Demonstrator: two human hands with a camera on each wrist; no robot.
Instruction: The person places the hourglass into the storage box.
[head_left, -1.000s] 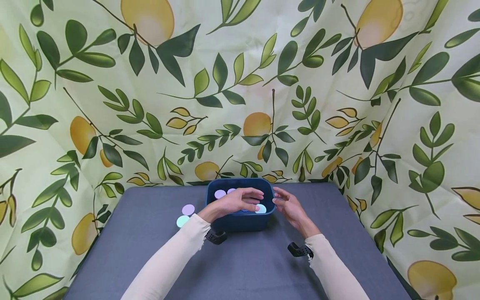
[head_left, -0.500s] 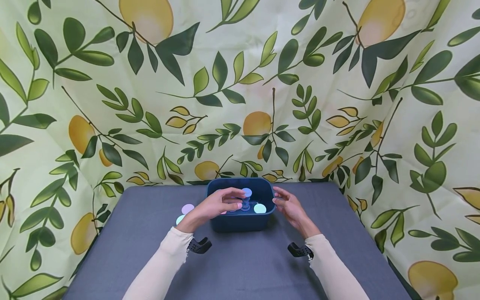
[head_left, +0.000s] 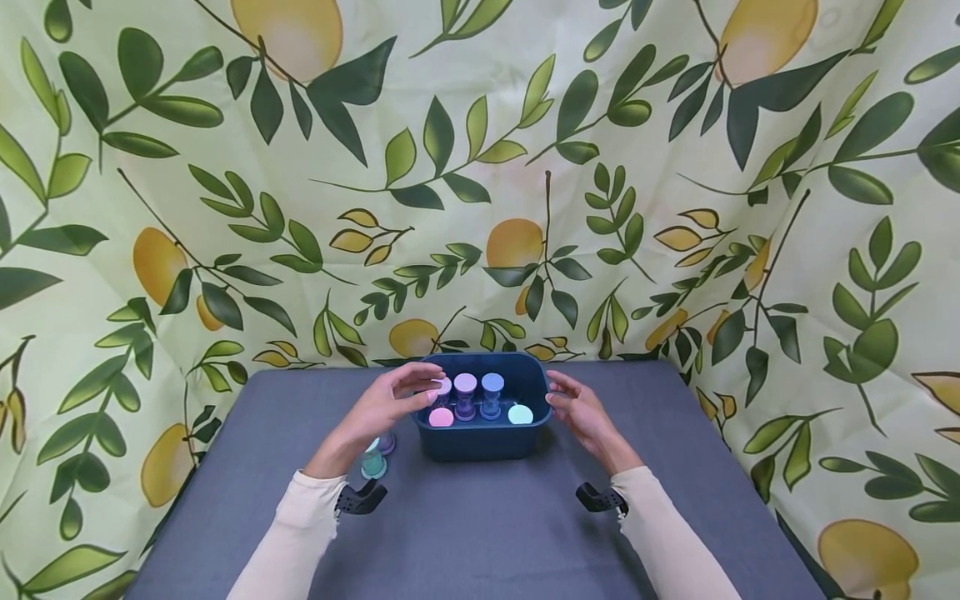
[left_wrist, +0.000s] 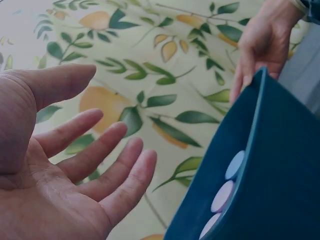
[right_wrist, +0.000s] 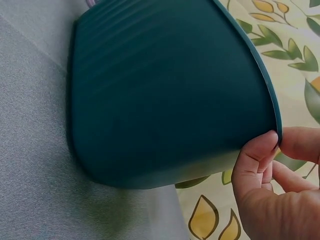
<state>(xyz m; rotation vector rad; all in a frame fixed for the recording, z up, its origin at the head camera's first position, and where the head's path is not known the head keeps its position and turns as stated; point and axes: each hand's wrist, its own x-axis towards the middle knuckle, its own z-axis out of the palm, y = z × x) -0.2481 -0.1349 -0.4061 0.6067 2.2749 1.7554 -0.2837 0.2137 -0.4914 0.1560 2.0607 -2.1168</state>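
A dark teal bin [head_left: 480,446] stands at the middle of the grey table [head_left: 487,533]. Several sand timers with pastel caps stand upright in it: pink [head_left: 441,417], lilac [head_left: 465,383], blue [head_left: 492,382] and mint [head_left: 520,413]. My left hand [head_left: 393,402] hovers at the bin's left rim. In the left wrist view the left hand [left_wrist: 75,170] has its palm bare and fingers spread, holding nothing. My right hand [head_left: 573,408] holds the bin's right rim. The right wrist view shows the right hand [right_wrist: 270,185] pinching the bin's [right_wrist: 165,95] edge.
Two more timers, a mint one [head_left: 372,463] and a purple one [head_left: 386,442], stand on the table just left of the bin, under my left wrist. A lemon-print cloth [head_left: 480,167] closes in the back and both sides of the table.
My left hand has drawn back from inside the bin to its left rim, uncovering the timers there. My right hand has stayed on the right rim.
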